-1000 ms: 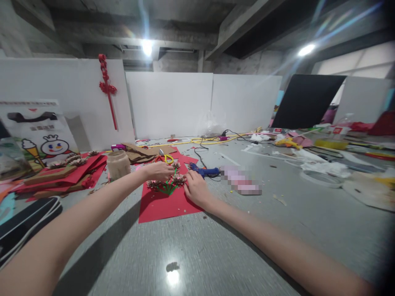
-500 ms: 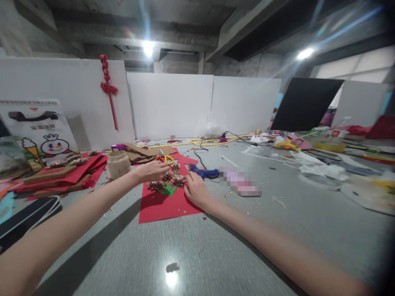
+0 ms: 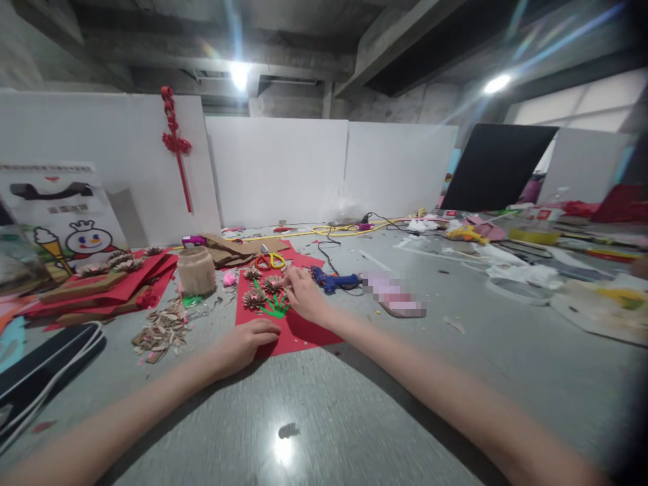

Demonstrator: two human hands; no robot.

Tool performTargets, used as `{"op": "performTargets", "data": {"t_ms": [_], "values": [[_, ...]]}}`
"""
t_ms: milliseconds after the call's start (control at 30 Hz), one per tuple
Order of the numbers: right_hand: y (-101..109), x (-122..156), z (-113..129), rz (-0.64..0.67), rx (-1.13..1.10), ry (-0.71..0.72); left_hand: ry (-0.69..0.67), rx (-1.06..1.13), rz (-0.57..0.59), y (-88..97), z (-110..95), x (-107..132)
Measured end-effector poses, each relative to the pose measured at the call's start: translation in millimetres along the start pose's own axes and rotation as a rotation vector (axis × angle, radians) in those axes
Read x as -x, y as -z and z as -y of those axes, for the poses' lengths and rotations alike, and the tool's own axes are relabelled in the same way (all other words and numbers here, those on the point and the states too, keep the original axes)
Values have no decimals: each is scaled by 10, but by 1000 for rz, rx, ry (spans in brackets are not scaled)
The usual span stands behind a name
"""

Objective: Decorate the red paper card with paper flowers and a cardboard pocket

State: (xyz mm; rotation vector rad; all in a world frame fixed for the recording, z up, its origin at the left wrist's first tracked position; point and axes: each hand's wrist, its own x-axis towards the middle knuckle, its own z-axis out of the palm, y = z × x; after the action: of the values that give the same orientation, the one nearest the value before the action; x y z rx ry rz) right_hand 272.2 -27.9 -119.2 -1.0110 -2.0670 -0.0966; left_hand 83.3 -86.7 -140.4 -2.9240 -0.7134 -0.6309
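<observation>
**Fingers of both hands down on the red sheet**

Fingers [image 3: 266, 329] of the left hand [image 3: 241, 344] lie loosely bent and spread over the near left corner of the red sheet [image 3: 308, 332], pinning it to the grey desk [image 3: 354, 405] and gripping nothing. The right hand [image 3: 305, 298] rests further in on the same sheet, its fingertips [image 3: 290, 277] pressed down at the far end, just beside the paper flowers [image 3: 253, 299]. Whether they pinch one of the flowers cannot be told.

The brown, spiky flowers sit in a small cluster on the far left part of the sheet, with green stems [image 3: 276, 311] fanned out beneath them. Just beyond the sheet lie scissors [image 3: 269, 260] with red and yellow handles. A blue glue gun [image 3: 334, 279] lies just to the right of the right hand. To the left, a jar [image 3: 196, 270] wrapped in coarse cloth stands upright, and a heap of brown scraps [image 3: 162, 331] lies nearer. A white paper bag [image 3: 71, 223] with a cartoon figure stands at the far left.
</observation>
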Motion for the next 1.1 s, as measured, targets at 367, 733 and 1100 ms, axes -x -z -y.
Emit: {"op": "performTargets", "data": {"t_ms": [367, 733, 1100], "values": [[-264, 128, -4, 52, 126, 37, 132, 160, -15, -44, 21, 13], [-243, 119, 42, 144, 109, 5, 126, 169, -19, -31, 13, 1], [-280, 124, 10, 155, 97, 15, 136, 181, -25, -26, 0, -7]]}}
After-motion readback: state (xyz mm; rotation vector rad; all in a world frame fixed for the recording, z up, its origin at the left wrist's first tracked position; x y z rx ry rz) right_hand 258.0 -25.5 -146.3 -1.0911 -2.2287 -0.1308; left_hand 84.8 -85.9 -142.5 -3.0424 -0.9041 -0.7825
